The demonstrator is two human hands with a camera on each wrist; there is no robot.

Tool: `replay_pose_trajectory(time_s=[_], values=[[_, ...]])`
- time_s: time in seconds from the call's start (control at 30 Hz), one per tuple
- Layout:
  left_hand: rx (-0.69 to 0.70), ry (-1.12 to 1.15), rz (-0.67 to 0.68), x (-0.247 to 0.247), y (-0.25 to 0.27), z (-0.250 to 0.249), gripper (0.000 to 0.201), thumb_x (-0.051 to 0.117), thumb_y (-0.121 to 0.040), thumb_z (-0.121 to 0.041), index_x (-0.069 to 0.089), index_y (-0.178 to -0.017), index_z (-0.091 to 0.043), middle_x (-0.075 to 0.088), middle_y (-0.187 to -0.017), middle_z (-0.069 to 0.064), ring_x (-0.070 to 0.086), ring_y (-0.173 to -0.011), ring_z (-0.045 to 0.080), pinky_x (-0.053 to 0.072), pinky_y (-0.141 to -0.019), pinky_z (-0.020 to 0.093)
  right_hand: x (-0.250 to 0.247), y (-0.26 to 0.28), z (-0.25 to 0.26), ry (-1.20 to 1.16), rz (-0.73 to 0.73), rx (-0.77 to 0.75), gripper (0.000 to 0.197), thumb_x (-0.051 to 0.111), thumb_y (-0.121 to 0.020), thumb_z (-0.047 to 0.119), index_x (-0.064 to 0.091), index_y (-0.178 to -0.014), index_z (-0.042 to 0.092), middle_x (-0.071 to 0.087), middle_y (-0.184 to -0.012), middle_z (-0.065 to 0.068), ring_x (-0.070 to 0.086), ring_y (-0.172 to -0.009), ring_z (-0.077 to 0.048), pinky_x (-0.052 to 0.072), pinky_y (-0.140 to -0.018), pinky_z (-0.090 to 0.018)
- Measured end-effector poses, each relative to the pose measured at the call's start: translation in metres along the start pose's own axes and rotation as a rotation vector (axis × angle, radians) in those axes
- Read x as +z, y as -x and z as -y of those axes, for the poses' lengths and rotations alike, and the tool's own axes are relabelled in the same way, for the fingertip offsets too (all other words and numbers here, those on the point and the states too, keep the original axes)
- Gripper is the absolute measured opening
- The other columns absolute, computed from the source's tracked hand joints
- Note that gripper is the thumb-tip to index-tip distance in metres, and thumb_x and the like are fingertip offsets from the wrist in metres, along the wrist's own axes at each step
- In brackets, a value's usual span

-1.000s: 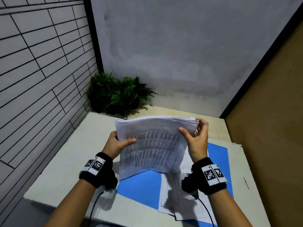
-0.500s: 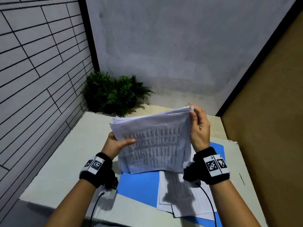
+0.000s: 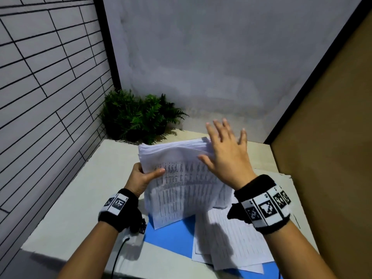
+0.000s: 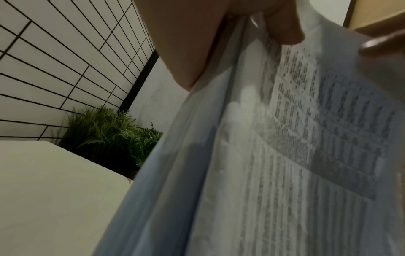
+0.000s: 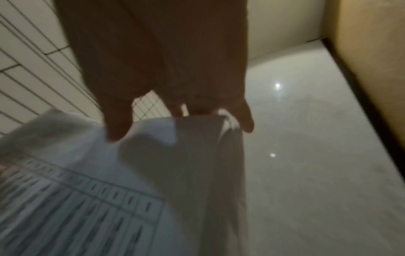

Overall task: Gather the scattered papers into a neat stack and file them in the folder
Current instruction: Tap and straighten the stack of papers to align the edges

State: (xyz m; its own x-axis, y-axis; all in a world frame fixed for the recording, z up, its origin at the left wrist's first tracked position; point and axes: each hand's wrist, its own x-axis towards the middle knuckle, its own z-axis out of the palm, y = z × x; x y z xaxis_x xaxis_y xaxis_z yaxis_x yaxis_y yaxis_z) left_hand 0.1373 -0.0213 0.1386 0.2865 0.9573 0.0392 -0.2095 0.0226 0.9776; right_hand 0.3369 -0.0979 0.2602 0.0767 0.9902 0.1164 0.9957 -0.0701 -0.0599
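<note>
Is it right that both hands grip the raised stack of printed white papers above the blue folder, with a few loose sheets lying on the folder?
Not quite. Only the left hand has a grip on the stack of printed white papers. The right hand is open, fingers spread by the stack's right edge, as the head view shows. The rest holds: the stack is raised above the blue folder, and loose sheets lie on it.
</note>
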Motion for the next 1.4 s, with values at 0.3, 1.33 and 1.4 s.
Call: replay_pose_trajectory(time_s=[0.3, 1.33, 1.4], values=[[-0.019, 0.008, -0.018, -0.002, -0.003, 0.005, 0.055, 0.083, -0.021, -0.061, 0.075, -0.065, -0.028, 0.073, -0.061, -0.015, 0.068, -0.061, -0.001, 0.054, -0.059, 0.013, -0.001, 0.004, -0.006, -0.025, 0.020, 0.045, 0.085, 0.048, -0.086, 0.051, -0.001, -0.147, 0.017, -0.002, -0.159, -0.006, -0.005, -0.146, -0.025, -0.006, -0.113, -0.054], [0.001, 0.054, -0.126, -0.001, -0.004, 0.005, 0.060, 0.080, -0.032, -0.063, 0.073, -0.067, -0.015, 0.073, -0.060, -0.012, 0.067, -0.059, 0.001, 0.055, -0.058, 0.015, 0.046, -0.020, -0.057, -1.133, 0.005, 0.318, 0.085, 0.086, -0.045, 0.047, 0.053, -0.118, 0.017, 0.065, -0.112, -0.005, 0.061, -0.099, -0.018, 0.049, -0.093, -0.031], [0.024, 0.077, -0.125, 0.002, -0.006, 0.000, 0.068, 0.079, -0.026, -0.067, 0.070, -0.068, -0.014, 0.073, -0.060, -0.011, 0.068, -0.059, 0.002, 0.055, -0.058, 0.016, 0.067, -0.010, -0.058, -1.239, 0.163, 0.360, 0.070, 0.084, -0.040, 0.055, 0.065, -0.097, 0.019, 0.072, -0.094, 0.001, 0.067, -0.094, -0.019, 0.049, -0.095, -0.041]])
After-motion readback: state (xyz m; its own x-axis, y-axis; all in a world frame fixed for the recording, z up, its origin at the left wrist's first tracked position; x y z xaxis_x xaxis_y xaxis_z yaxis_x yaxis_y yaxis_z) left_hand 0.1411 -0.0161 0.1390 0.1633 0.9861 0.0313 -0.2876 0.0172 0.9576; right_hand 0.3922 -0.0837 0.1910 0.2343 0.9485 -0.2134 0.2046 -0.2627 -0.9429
